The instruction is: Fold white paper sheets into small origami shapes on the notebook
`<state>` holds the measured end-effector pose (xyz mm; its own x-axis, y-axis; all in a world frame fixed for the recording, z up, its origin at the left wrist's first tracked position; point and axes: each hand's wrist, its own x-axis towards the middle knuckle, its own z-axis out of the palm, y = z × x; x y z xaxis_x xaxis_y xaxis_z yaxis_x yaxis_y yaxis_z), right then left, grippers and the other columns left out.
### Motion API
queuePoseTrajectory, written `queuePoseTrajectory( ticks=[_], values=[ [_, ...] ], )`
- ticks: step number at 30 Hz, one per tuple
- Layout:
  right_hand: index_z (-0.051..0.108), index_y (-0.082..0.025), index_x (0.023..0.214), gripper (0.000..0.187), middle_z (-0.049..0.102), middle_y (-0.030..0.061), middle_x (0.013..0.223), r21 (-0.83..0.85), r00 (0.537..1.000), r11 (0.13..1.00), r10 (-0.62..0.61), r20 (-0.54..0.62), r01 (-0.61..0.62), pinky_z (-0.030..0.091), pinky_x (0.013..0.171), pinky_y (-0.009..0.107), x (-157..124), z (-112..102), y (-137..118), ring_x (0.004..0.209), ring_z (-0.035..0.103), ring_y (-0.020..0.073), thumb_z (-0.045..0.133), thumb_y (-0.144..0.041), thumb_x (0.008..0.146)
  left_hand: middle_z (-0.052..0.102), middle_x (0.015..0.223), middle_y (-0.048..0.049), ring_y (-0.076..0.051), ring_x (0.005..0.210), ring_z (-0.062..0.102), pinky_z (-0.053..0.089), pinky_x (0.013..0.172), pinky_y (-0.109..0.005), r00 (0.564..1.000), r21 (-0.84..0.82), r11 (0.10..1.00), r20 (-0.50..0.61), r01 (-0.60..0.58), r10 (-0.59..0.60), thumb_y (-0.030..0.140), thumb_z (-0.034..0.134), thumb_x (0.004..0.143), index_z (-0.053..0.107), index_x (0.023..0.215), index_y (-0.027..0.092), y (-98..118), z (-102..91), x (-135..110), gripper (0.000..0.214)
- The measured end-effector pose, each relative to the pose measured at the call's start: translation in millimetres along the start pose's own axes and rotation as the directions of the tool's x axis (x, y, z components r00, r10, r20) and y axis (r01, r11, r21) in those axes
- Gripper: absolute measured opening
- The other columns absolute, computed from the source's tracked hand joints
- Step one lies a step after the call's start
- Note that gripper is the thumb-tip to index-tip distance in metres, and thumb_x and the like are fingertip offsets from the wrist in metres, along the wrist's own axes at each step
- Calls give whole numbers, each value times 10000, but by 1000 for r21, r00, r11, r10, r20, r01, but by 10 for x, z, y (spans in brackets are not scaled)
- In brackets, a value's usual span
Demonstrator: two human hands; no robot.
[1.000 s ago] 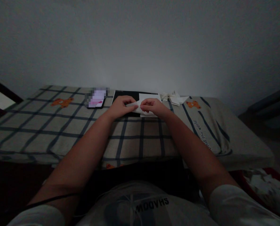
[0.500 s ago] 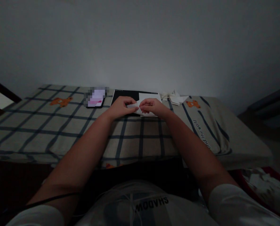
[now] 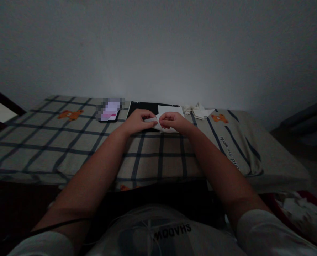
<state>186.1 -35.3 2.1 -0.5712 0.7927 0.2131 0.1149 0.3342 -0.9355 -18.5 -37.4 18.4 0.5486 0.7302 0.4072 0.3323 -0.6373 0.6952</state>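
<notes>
My left hand point(image 3: 137, 121) and my right hand point(image 3: 174, 121) meet over a small folded piece of white paper point(image 3: 155, 123). Both hands pinch it, fingers curled, thumbs and fingertips pressed on its edges. The paper lies above a black pad point(image 3: 142, 106) with a white sheet point(image 3: 170, 109) on it, at the far side of the checked cloth point(image 3: 67, 142).
A phone point(image 3: 109, 112) with a lit screen lies left of the pad. Several folded white paper pieces point(image 3: 198, 111) sit right of it near the wall. The cloth-covered surface ends at the right edge point(image 3: 281, 170). Crumpled white paper point(image 3: 299, 208) lies low on the right.
The hands have stayed in place on the paper; only small finger shifts and a slight camera move show.
</notes>
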Motion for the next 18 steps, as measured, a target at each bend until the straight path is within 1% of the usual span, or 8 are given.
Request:
queuePoseTrajectory(
  ticks=[3, 8, 14, 18],
  values=[
    [602, -129, 779, 203, 568, -7, 657, -25, 1000, 1000, -12, 5, 13, 378, 562, 218, 0, -5, 4, 591, 485, 86, 617, -322, 718, 625, 686, -17, -125, 652, 558, 422, 607, -228, 1000, 4, 1000, 2, -9, 9, 341, 597, 711, 651, 712, 128, 4, -4, 0, 220],
    [607, -128, 797, 203, 587, 2, 681, -42, 1000, 999, -24, -5, 24, 398, 588, 220, 0, 6, 3, 616, 511, 91, 618, -315, 720, 638, 704, -23, -132, 663, 574, 431, 614, -229, 1000, -33, 999, -21, 14, -15, 321, 594, 712, 653, 738, 126, 1, 3, -4, 206],
    [606, -127, 803, 209, 607, 10, 680, -43, 999, 998, -37, -12, 36, 424, 608, 228, 3, 18, 1, 626, 537, 95, 614, -324, 733, 627, 674, -20, -122, 629, 553, 413, 586, -223, 999, -32, 999, 28, 39, -38, 333, 608, 711, 654, 728, 115, 5, -4, -4, 223],
    [599, -133, 807, 213, 608, 7, 667, -44, 999, 998, -43, -9, 43, 425, 594, 228, -3, 24, -19, 611, 536, 96, 613, -335, 740, 634, 679, -14, -126, 647, 557, 412, 598, -224, 998, -19, 999, 58, 39, -38, 360, 611, 709, 665, 731, 126, 6, -18, -5, 241]
  ],
)
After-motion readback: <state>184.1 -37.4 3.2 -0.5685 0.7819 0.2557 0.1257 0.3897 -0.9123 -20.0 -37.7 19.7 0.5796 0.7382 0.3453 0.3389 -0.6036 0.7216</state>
